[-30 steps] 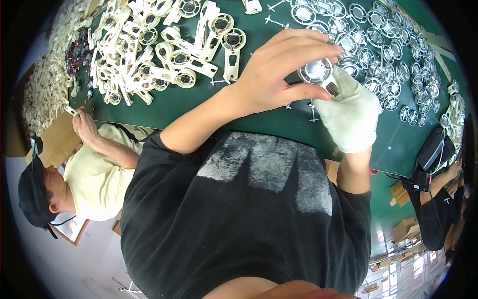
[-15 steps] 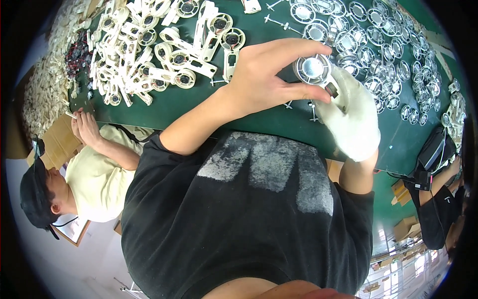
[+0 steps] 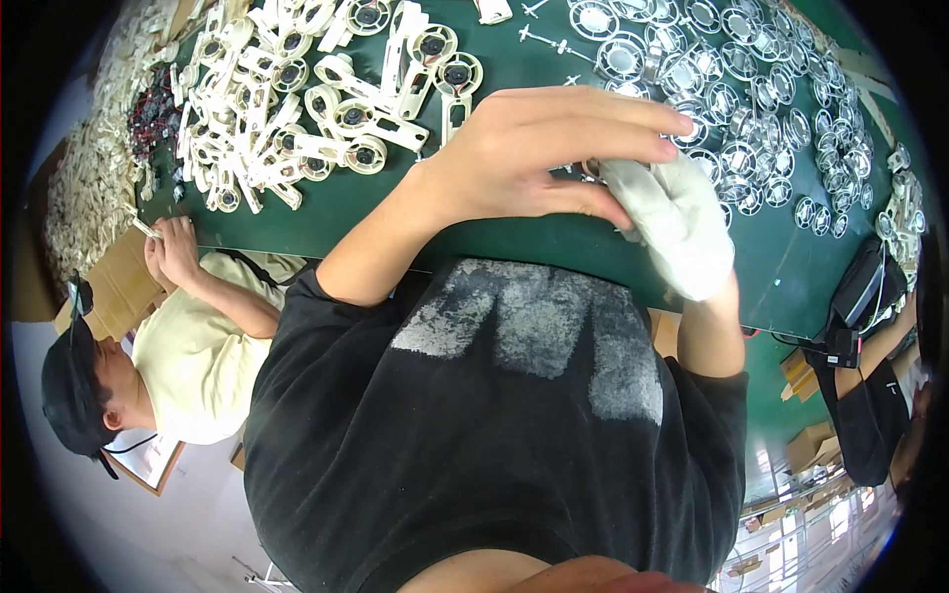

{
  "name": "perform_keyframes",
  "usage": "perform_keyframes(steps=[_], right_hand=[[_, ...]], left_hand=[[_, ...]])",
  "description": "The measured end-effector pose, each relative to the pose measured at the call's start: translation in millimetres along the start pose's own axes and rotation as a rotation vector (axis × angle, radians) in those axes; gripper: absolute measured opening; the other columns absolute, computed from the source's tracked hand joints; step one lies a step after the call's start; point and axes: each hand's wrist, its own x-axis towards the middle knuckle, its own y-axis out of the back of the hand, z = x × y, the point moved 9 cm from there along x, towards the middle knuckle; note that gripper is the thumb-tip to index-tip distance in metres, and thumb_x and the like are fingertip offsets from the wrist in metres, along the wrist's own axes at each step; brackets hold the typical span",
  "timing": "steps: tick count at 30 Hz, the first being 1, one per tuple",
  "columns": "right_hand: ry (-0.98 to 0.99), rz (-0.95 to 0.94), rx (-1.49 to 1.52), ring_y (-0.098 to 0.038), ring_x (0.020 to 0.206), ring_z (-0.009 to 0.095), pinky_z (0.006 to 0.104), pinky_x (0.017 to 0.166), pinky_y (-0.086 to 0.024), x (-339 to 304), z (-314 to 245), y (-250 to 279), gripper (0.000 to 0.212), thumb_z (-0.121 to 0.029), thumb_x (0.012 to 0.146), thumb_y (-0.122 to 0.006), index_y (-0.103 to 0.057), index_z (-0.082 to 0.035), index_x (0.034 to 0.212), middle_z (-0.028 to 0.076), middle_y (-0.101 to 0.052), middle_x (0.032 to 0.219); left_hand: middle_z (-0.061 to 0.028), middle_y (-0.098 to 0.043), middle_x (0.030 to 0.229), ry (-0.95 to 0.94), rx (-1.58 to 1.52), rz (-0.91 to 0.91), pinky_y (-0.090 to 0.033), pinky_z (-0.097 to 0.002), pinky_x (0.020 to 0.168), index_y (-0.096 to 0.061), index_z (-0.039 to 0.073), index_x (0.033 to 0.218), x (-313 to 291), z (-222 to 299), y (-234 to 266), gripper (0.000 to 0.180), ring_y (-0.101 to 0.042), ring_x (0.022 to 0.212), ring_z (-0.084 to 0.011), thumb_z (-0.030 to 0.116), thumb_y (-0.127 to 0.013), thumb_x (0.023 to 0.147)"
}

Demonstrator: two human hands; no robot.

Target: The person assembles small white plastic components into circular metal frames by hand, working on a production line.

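Note:
My bare left hand reaches over the green table with its fingers curved around a small fan housing. My right hand, in a white glove, closes on the same piece from the other side. Only a small dark bit of the fan housing shows between the hands; fingers and glove hide the rest. Behind the right hand lies a heap of round silver fan grilles. Left of my hands are cream handheld fan housings with round heads, several with dark motors in them.
Thin silver sprue pieces lie beyond my hands on the green table. Dark motors with wires are heaped at the far left. A co-worker in a yellow shirt sits left; another person's arm is at right, by a black bag.
The fan housing, its silver round face visible before, has turned and is now mostly covered. My left fingers have come over toward the glove, and the gloved hand has shifted slightly left.

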Motion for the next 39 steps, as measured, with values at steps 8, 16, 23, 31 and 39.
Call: perform_keyframes(steps=[8, 16, 23, 31, 39], right_hand=[[0.554, 0.348, -0.678, -0.068, 0.059, 0.030, 0.0387, 0.056, -0.055, -10, -24, 2, 0.031, -0.033, 0.091, -0.073, -0.065, -0.010, 0.111, 0.009, -0.069, 0.078], [0.205, 0.421, -0.531, -0.067, 0.064, 0.024, 0.0346, 0.059, -0.054, -8, -15, 24, 0.046, -0.027, 0.089, -0.076, -0.064, -0.005, 0.128, 0.012, -0.070, 0.079], [0.080, 0.423, -0.404, -0.065, 0.071, 0.015, 0.0302, 0.071, -0.052, -6, -22, 30, 0.039, -0.024, 0.094, -0.068, -0.066, -0.007, 0.130, 0.009, -0.070, 0.081], [0.212, 0.466, -0.353, -0.067, 0.071, 0.019, 0.0312, 0.073, -0.053, -11, -21, 38, 0.036, -0.023, 0.095, -0.067, -0.068, -0.007, 0.127, 0.010, -0.071, 0.082], [0.284, 0.491, -0.310, -0.064, 0.067, 0.017, 0.0296, 0.068, -0.052, -10, -24, 41, 0.033, -0.019, 0.095, -0.067, -0.069, -0.005, 0.124, 0.010, -0.070, 0.080]], left_hand=[[-0.0232, -0.069, 0.124, 0.328, -0.396, 0.117, -0.053, -0.0400, 0.102, -0.067, -0.007, 0.120, -10, -19, -2, 0.040, -0.067, 0.119, -0.0323, 0.020, -0.076, 0.093], [-0.0029, -0.072, 0.097, 0.604, 0.062, -0.141, -0.053, -0.0295, 0.088, -0.078, 0.008, 0.109, 30, -30, 17, 0.022, -0.067, 0.097, -0.0130, 0.015, -0.079, 0.089], [-0.0081, -0.074, 0.086, 1.067, -0.022, 0.433, -0.055, -0.0283, 0.068, -0.075, 0.001, 0.101, 73, -131, 127, 0.031, -0.068, 0.074, -0.0149, 0.031, -0.068, 0.097], [-0.0197, -0.074, 0.105, 0.735, 1.250, -0.336, -0.026, -0.0614, 0.117, -0.077, 0.003, 0.101, 50, -91, 98, 0.046, -0.063, 0.117, -0.0380, 0.046, -0.073, 0.084], [-0.0165, -0.071, 0.104, 0.684, 0.975, -0.212, -0.027, -0.0646, 0.114, -0.076, 0.006, 0.097, 11, -100, 105, 0.029, -0.062, 0.111, -0.0340, 0.033, -0.070, 0.088]])
